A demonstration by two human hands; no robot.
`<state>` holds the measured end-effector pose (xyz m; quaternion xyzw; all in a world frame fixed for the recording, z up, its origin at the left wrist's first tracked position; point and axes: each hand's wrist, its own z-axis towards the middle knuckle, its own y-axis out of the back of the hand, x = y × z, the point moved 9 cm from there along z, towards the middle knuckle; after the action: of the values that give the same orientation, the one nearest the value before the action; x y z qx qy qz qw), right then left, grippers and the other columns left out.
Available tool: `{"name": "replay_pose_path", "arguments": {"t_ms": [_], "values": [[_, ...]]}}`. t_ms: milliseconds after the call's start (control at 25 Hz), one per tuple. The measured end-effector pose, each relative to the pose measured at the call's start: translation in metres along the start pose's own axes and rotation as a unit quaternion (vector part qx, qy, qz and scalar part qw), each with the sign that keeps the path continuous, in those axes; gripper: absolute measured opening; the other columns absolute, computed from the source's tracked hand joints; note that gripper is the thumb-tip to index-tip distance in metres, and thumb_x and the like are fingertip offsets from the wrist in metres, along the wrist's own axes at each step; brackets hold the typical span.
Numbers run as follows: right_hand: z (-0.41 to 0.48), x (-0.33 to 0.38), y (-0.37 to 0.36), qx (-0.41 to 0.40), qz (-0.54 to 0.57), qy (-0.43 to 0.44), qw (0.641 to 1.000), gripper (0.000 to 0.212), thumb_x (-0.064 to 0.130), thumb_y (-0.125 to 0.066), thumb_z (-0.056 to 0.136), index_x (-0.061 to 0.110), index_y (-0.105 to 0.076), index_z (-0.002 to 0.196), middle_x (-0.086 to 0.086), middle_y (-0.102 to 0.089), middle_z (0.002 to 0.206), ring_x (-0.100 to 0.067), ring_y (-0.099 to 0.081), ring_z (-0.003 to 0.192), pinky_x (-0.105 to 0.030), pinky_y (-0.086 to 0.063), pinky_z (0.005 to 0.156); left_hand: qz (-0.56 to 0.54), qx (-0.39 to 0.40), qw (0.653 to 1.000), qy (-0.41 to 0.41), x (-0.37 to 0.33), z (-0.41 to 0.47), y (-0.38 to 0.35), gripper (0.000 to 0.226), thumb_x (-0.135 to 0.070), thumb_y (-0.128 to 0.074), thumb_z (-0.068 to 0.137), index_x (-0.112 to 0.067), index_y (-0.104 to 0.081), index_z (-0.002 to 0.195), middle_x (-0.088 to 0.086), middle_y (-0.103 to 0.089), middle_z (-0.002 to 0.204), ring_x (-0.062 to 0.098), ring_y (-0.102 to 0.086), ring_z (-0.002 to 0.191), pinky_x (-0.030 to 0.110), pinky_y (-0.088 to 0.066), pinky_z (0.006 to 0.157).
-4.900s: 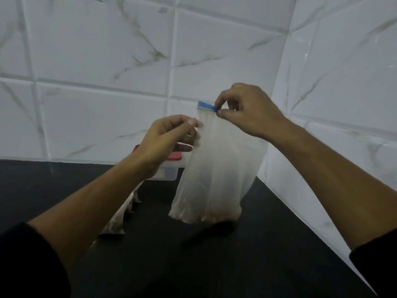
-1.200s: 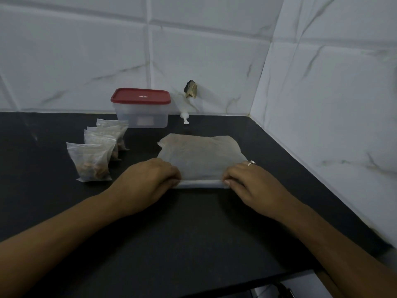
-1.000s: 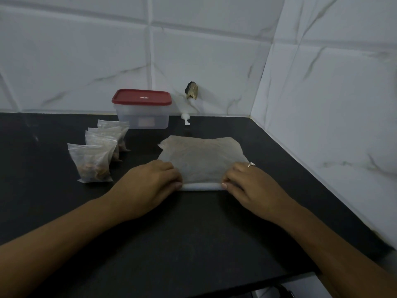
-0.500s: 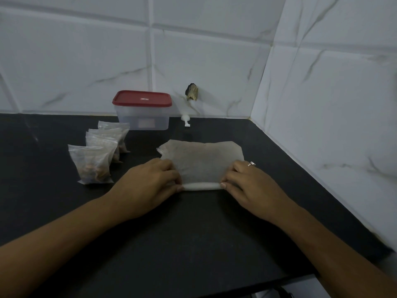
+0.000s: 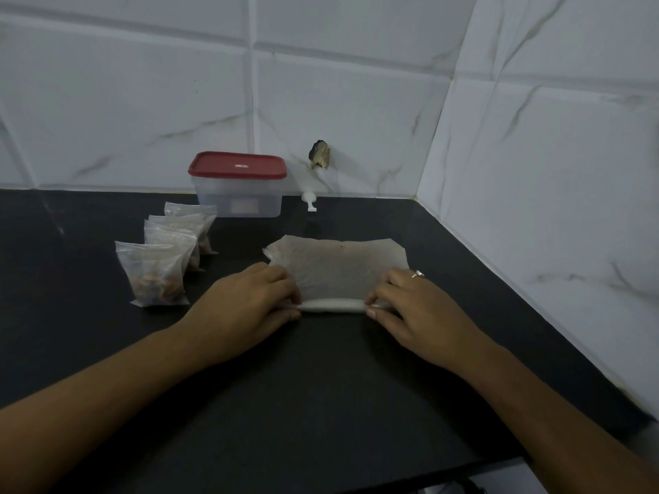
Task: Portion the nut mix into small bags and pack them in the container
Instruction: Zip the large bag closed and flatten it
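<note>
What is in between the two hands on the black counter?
In the head view, the rolled near edge of the big flat, see-through plastic bag stretches between the left hand and the right hand; both pinch its ends.

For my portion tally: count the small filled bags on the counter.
4, in a row left of the hands: nearest bag, second bag, third bag, farthest bag by the container. Overlap might hide another.

One head-worn view looks forward and down from above, close over the desk (image 5: 321,404). Both forearms enter from the lower corners, and the hands (image 5: 249,308) sit mid-frame. Beyond them the view faces a tiled wall corner (image 5: 445,137).
</note>
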<state>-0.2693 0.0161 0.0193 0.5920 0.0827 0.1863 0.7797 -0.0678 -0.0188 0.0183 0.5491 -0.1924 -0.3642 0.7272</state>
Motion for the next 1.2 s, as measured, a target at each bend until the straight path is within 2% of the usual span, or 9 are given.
{"name": "replay_pose_path", "arguments": {"t_ms": [120,280,440,560,720,840,1000,1120,1200], "values": [[0.0013,0.0036,0.0022,-0.006,-0.027,0.010,1.000,0.014,0.033,-0.055,0.103,0.025,-0.067,0.104,0.007,-0.062,0.100,-0.014,-0.054,0.093,-0.035,-0.047,0.082,-0.010,-0.004,1.000,0.014,0.0020,0.0037,0.0004,0.037,-0.050,-0.042,0.096,-0.031,-0.066,0.119,-0.012,-0.065,0.114,0.004,-0.058,0.103,0.023,-0.049,0.088],[0.0031,0.0018,0.0063,-0.021,-0.029,-0.019,0.999,0.007,0.030,-0.053,0.103,0.025,-0.058,0.102,0.003,-0.061,0.094,-0.019,-0.056,0.087,-0.038,-0.048,0.077,-0.030,-0.008,0.999,0.020,0.0007,0.0042,0.0012,0.020,-0.042,-0.048,0.102,-0.037,-0.057,0.119,-0.019,-0.059,0.105,0.000,-0.058,0.094,0.024,-0.052,0.085],[0.0028,0.0070,0.0024,-0.022,-0.077,0.010,0.997,0.018,0.033,-0.052,0.102,0.024,-0.068,0.103,0.005,-0.061,0.102,-0.018,-0.058,0.092,-0.036,-0.048,0.081,-0.008,-0.003,1.000,-0.004,-0.0011,0.0047,0.0016,0.038,-0.050,-0.042,0.097,-0.033,-0.068,0.120,-0.014,-0.059,0.120,0.003,-0.060,0.100,0.029,-0.056,0.087],[0.0032,0.0056,0.0008,-0.014,-0.077,-0.001,0.997,0.024,0.039,-0.049,0.103,0.027,-0.069,0.108,0.008,-0.060,0.107,-0.015,-0.056,0.099,-0.037,-0.046,0.088,0.013,0.003,1.000,-0.011,-0.0034,0.0050,-0.0008,0.044,-0.054,-0.042,0.095,-0.032,-0.069,0.120,-0.013,-0.061,0.119,0.004,-0.056,0.107,0.029,-0.055,0.089],[0.0076,0.0044,0.0000,-0.002,-0.094,-0.008,0.996,0.018,0.030,-0.047,0.105,0.025,-0.064,0.107,0.005,-0.065,0.104,-0.020,-0.058,0.101,-0.039,-0.044,0.089,0.014,-0.025,1.000,-0.001,-0.0011,0.0095,0.0036,0.028,-0.043,-0.049,0.100,-0.031,-0.070,0.115,-0.011,-0.068,0.113,0.008,-0.059,0.106,0.031,-0.054,0.090],[0.0080,0.0028,0.0062,-0.025,-0.040,-0.019,0.999,0.011,0.026,-0.048,0.105,0.025,-0.058,0.110,0.006,-0.065,0.101,-0.020,-0.058,0.096,-0.039,-0.043,0.092,-0.026,-0.044,0.998,0.022,0.0051,0.0084,0.0058,0.018,-0.039,-0.050,0.103,-0.035,-0.060,0.117,-0.012,-0.067,0.110,0.006,-0.063,0.098,0.033,-0.056,0.086],[0.0073,0.0038,-0.0003,-0.023,-0.061,-0.006,0.998,0.014,0.031,-0.049,0.103,0.028,-0.062,0.102,0.009,-0.060,0.103,-0.018,-0.058,0.095,-0.040,-0.046,0.087,0.001,-0.033,0.999,0.006,0.0020,0.0079,0.0022,0.027,-0.042,-0.047,0.102,-0.033,-0.064,0.122,-0.010,-0.065,0.117,0.010,-0.064,0.102,0.036,-0.057,0.087],[0.0067,0.0035,-0.0001,-0.016,-0.089,-0.009,0.996,0.025,0.038,-0.046,0.104,0.030,-0.069,0.106,0.009,-0.056,0.112,-0.015,-0.054,0.104,-0.038,-0.043,0.093,0.022,-0.016,1.000,-0.001,-0.0006,0.0088,0.0013,0.040,-0.051,-0.043,0.099,-0.032,-0.067,0.124,-0.011,-0.056,0.126,0.006,-0.059,0.106,0.030,-0.056,0.087],[0.0066,0.0056,-0.0007,-0.005,-0.104,-0.003,0.995,0.028,0.043,-0.046,0.105,0.030,-0.070,0.106,0.009,-0.058,0.109,-0.016,-0.053,0.105,-0.038,-0.041,0.094,0.041,-0.014,0.999,-0.009,-0.0028,0.0084,0.0006,0.041,-0.051,-0.042,0.099,-0.031,-0.069,0.123,-0.009,-0.059,0.124,0.008,-0.057,0.109,0.027,-0.054,0.084]]}}
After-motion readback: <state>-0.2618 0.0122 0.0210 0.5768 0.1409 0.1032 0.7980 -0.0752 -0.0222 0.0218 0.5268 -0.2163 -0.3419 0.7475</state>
